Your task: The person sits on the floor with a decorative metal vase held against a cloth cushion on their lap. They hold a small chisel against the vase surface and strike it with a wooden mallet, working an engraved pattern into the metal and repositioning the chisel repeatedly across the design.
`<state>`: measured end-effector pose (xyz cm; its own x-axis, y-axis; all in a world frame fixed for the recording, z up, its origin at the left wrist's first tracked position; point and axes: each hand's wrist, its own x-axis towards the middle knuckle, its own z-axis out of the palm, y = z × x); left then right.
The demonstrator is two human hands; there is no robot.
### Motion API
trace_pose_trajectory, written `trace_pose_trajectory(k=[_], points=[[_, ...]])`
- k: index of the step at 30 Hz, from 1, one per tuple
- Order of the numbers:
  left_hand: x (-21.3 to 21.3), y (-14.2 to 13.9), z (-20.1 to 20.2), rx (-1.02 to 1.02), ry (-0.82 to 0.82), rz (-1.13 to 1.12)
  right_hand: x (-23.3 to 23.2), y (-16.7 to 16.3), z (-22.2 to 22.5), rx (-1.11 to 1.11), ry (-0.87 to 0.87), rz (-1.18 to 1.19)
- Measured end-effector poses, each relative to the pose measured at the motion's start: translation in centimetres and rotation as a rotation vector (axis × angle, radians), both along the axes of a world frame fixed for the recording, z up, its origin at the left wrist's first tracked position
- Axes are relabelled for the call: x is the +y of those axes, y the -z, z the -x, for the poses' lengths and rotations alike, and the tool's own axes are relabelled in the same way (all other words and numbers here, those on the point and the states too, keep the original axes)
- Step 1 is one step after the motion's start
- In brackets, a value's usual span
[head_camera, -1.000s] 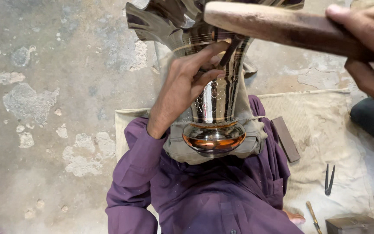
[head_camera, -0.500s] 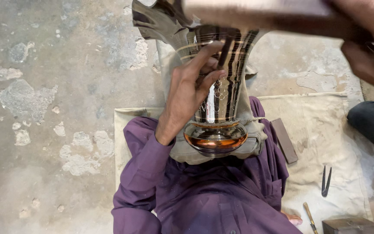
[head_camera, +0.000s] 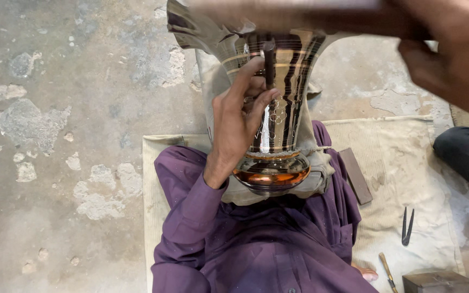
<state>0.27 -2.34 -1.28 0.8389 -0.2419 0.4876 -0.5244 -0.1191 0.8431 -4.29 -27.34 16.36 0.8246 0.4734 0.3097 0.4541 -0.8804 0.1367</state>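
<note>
Between our knees, on a grey cloth pad [head_camera: 316, 182], we are resting a tall metal vase [head_camera: 278, 130], shiny with copper-coloured bands and a flared mouth that points toward the camera. Our left hand [head_camera: 237, 122] is pressing against the vase body, and its fingers [head_camera: 256, 103] are pinching a thin dark chisel [head_camera: 269, 62] with the tip set on the engraved surface. Our right hand [head_camera: 451, 59] is closing around the wooden handle of a hammer [head_camera: 294, 12], which is blurred near the upper edge, above the chisel head.

We judge that we are in the engraving step, in the middle of a row of strikes. The next blow is asking for a steady chisel tip and a short, straight strike, because the polished wall is curved and the tip could slip.

Around us, a beige mat [head_camera: 403, 163] is covering the rough concrete floor [head_camera: 71, 108]. On the mat a flat dark block [head_camera: 355, 175], a dark pair of dividers [head_camera: 406, 226], a small brass-handled tool [head_camera: 386, 271] and a metal block [head_camera: 441, 282] are lying to our right, well apart from the vase. Nothing is blocking the hammer path.
</note>
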Motion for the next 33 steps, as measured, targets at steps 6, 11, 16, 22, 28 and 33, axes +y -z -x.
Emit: trace_pose_trajectory(k=[6, 11, 16, 22, 28, 33], points=[[0.0, 0.1, 0.6, 0.0, -0.031, 0.028, 1.1, -1.0, -0.3, -0.031, -0.098, 0.072], [-0.1, 0.3, 1.1, -0.008, -0.075, 0.051, 2.5, -1.0, -0.4, -0.011, -0.019, 0.117], [-0.3, 0.5, 1.4, 0.046, -0.129, 0.075, 3.7, -1.8, 0.1, -0.034, 0.025, 0.109], [-0.1, 0.5, 2.1, 0.055, -0.124, 0.104, 5.2, -2.7, 0.1, -0.181, -0.131, 0.174], [-0.2, 0.6, 1.9, 0.074, -0.127, 0.074, 5.6, -3.0, 0.2, -0.173, -0.161, 0.226], [-0.1, 0.9, 1.6, 0.028, -0.097, 0.082, 4.2, -2.2, 1.1, -0.056, 0.043, 0.036]])
